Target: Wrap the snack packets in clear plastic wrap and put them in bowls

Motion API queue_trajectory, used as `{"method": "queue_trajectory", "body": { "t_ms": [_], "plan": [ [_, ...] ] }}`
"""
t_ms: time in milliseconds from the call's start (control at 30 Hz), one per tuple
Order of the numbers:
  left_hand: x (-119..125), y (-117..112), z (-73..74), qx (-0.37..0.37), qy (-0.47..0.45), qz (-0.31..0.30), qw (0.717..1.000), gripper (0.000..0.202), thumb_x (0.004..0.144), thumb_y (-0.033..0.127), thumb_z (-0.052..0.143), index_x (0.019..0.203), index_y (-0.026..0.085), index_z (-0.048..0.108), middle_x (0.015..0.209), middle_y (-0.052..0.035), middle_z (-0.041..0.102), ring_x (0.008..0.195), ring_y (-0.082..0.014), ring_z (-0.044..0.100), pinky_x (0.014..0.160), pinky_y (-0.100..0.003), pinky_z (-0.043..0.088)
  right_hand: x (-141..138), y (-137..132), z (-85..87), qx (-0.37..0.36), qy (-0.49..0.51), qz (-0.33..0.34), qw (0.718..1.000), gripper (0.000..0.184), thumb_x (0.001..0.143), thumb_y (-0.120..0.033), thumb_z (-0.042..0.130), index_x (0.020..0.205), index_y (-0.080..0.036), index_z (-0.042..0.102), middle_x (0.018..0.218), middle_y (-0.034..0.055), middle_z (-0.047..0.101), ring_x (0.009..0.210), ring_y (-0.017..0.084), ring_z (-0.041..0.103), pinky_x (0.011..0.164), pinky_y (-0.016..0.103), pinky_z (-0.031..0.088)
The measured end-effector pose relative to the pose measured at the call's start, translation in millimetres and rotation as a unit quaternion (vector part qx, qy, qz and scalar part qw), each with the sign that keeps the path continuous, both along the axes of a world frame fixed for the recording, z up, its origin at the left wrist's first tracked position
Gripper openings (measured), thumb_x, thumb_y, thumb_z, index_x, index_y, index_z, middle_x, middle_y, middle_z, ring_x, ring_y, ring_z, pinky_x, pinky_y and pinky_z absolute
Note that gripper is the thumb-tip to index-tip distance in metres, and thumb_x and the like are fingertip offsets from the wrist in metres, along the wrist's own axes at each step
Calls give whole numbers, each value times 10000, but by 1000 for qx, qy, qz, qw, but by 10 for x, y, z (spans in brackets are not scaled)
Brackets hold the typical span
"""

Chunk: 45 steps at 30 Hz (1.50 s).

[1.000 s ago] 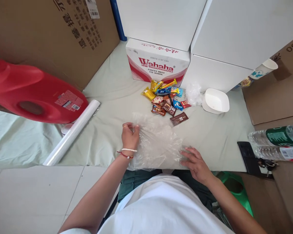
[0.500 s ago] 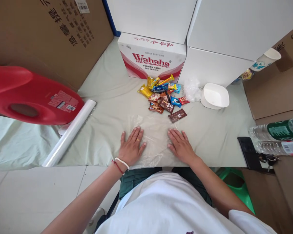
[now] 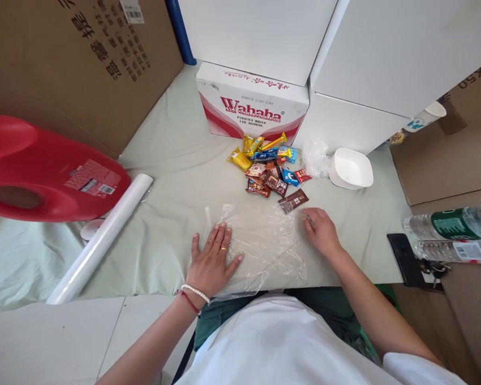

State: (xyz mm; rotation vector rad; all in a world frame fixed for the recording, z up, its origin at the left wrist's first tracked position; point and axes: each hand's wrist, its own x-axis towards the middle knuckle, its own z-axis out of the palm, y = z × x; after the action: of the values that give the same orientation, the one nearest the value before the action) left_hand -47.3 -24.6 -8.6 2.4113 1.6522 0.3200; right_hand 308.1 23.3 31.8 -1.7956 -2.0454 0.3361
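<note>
A sheet of clear plastic film (image 3: 260, 246) lies wrinkled on the cloth-covered table in front of me. Pressing flat on its left side is my left hand (image 3: 212, 259), fingers spread, with a ring and bracelets. My right hand (image 3: 323, 230) is just off the film's right edge, its fingers loosely bent and the thumb apart, holding nothing I can see. Close to those fingertips lies a brown snack packet (image 3: 293, 201). Behind it is a pile of small wrapped snacks (image 3: 264, 166) in yellow, blue, red and brown.
A roll of plastic film (image 3: 104, 235) and a red jug (image 3: 52, 171) lie at the left. A white bowl (image 3: 350, 168) sits beside a crumpled clear bag (image 3: 316, 156). The Wahaba-style water carton (image 3: 252, 107) stands behind. Bottles (image 3: 452, 224), a phone (image 3: 404, 259) and keys (image 3: 436, 267) are at the right.
My right hand has come off the film and moved right, its fingers now bent. My left hand stays flat on the sheet. The view has shifted slightly.
</note>
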Motion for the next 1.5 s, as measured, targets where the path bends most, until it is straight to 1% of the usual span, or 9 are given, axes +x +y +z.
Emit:
{"method": "queue_trajectory", "body": {
  "t_ms": [233, 400, 600, 833, 1067, 1200, 1300, 1367, 1500],
  "plan": [
    [-15, -2, -1, -11, 0, -2, 1000, 814, 1003, 628, 445, 1682, 204, 303, 1709, -194, 324, 1575, -369, 369, 1293, -678, 11, -725, 1100, 152, -37, -98, 18, 994, 542, 974, -317, 628, 1493, -170, 567, 1423, 198, 602, 1296, 387, 529, 990, 515, 535],
    [-23, 0, -14, -8, -12, -3, 1000, 838, 1000, 658, 427, 1684, 193, 293, 1708, -194, 325, 1562, -374, 389, 1293, -679, -2, -755, 1339, 240, -65, -112, 47, 991, 609, 868, -254, 745, 1444, -123, 591, 1344, 205, 585, 1244, 367, 547, 1051, 488, 490],
    [-25, 7, -25, -10, -16, -8, 1000, 830, 1008, 647, 427, 1694, 208, 264, 1717, -181, 310, 1574, -360, 369, 1301, -657, -25, -125, 1226, 567, -72, -123, 149, 979, 508, 795, -195, 739, 1300, -172, 689, 1187, 138, 617, 1086, 321, 591, 939, 417, 508],
    [-25, 8, -25, 1, 2, -11, 1000, 834, 1012, 657, 405, 1693, 197, 263, 1709, -189, 331, 1562, -367, 387, 1295, -667, -8, 78, 1183, 383, -160, -169, 279, 932, 570, 809, -75, 657, 1369, -181, 665, 1370, 139, 649, 1207, 288, 610, 1011, 372, 466],
    [8, -6, -23, 3, 26, -4, 1000, 833, 1030, 639, 337, 1693, 142, 242, 1708, -204, 330, 1564, -376, 384, 1290, -682, 42, 390, 824, 411, -235, -258, 68, 935, 413, 922, -411, 654, 1266, -182, 640, 1235, 145, 679, 994, 277, 681, 709, 312, 444],
    [50, -10, 2, -6, 43, 11, 999, 830, 1021, 661, 354, 1690, 177, 267, 1725, -174, 307, 1598, -381, 311, 1279, -710, 3, 558, 556, 604, -235, -278, -25, 931, 353, 938, -445, 605, 1173, -186, 654, 1172, 143, 694, 968, 288, 682, 650, 312, 397],
    [62, -9, 14, -10, 57, 13, 998, 821, 1022, 667, 358, 1686, 190, 282, 1734, -153, 295, 1616, -387, 259, 1262, -738, -26, 313, 402, 863, -198, -221, -13, 955, 318, 927, -421, 616, 1164, -214, 651, 1154, 106, 706, 960, 267, 681, 662, 307, 396],
    [62, -5, 15, -10, 62, 11, 998, 795, 1021, 665, 368, 1677, 219, 315, 1739, -145, 291, 1612, -394, 266, 1254, -751, -27, -59, 305, 996, -183, -176, 66, 965, 302, 919, -412, 639, 1153, -222, 656, 1153, 90, 709, 962, 248, 684, 705, 302, 421],
    [43, 4, 1, -4, 57, 1, 998, 793, 1013, 681, 386, 1668, 237, 339, 1742, -156, 278, 1605, -402, 282, 1247, -761, -18, -939, 147, 958, -195, -159, 225, 941, 337, 921, -400, 654, 1195, -204, 661, 1199, 107, 705, 989, 259, 708, 753, 314, 474]
  ]
}}
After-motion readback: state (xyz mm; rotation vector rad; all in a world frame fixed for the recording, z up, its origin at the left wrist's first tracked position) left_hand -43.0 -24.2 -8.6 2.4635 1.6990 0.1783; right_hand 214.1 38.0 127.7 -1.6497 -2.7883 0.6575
